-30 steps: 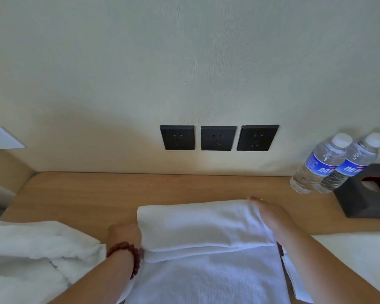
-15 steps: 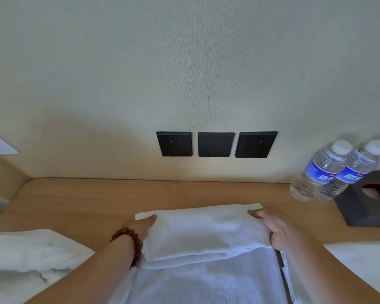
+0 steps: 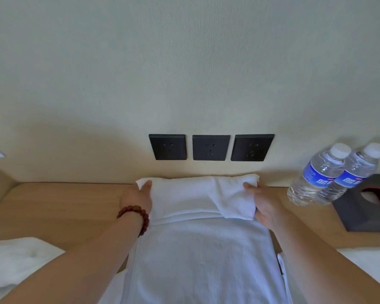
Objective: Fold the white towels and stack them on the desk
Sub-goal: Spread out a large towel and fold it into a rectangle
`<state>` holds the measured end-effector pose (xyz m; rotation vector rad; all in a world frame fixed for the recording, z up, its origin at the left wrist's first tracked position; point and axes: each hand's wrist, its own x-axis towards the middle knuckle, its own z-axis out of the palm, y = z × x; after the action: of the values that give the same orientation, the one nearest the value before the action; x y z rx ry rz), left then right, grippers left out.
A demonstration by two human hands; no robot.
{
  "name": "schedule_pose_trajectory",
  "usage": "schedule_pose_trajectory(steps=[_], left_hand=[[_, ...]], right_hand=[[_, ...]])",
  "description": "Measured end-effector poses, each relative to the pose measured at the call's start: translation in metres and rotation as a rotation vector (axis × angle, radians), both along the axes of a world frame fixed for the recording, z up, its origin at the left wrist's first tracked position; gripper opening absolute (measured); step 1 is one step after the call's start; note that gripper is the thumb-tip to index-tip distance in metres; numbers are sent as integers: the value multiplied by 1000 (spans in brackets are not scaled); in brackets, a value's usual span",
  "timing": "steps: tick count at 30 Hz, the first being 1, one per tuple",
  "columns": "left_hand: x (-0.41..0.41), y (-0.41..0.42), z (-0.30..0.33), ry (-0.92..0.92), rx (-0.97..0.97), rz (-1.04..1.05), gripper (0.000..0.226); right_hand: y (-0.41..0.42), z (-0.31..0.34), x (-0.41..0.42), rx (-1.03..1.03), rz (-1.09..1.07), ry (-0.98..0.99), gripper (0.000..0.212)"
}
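1. The light wooden desk (image 3: 59, 207) fills the lower half of the frame and meets the pale wall, which carries three black square sockets (image 3: 211, 147) at the centre.
2. The long white terry towel (image 3: 198, 255) lies flat in the lower centre. Its folded far end (image 3: 184, 196) is held up near the wall. I judge it soft, light and limp, so it sags where no hand supports it. The two side edges of the fold are the best places to hold.
3. A second white towel (image 3: 20, 260) lies bunched in the lower left, waiting.
4. The left hand (image 3: 138, 199) grips the left edge of the fold, thumb on top.
5. The right hand (image 3: 266, 205) pinches the right edge, where one corner is doubled over.
6. At the right edge, a dark tissue box (image 3: 364, 207) and two clear plastic water bottles (image 3: 329, 174) stand near the right hand. A wide sweep could knock them.
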<state>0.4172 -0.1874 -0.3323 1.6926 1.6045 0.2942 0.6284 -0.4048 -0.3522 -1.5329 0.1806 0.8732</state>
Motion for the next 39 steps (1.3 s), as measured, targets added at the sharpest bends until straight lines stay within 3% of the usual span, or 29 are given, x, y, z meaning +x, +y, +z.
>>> schedule_pose_trajectory(steps=[5,8,13,17,21,25,30,34,39], left_hand=[[4,6,0,65,-86,3,63],[6,4,6,89,-86,-23,59],[4,9,15,268,100,-153,61],[1,9,12,299,159,-165,60],[4,1,8,350,259,-277,51],[-3,4,3,393,190,-246,59],[-12,3,-6,447,94,-260,73],[-14,5,-8,308,-170,-172,86],[-18,5,-4,84,-308,-86,64]], right_hand=[[-6,8,2,29,43,4,20],[-17,5,3,12,111,-8,30],[-30,13,3,-16,173,-19,35],[-38,4,-2,-252,177,-110,24],[-48,-14,-16,-522,309,-384,18],[-56,-17,-29,-684,368,-571,9],[-62,-18,-31,-565,265,-448,13],[-65,-12,-31,-463,204,-348,29],[-67,-19,-32,-327,103,-195,13]])
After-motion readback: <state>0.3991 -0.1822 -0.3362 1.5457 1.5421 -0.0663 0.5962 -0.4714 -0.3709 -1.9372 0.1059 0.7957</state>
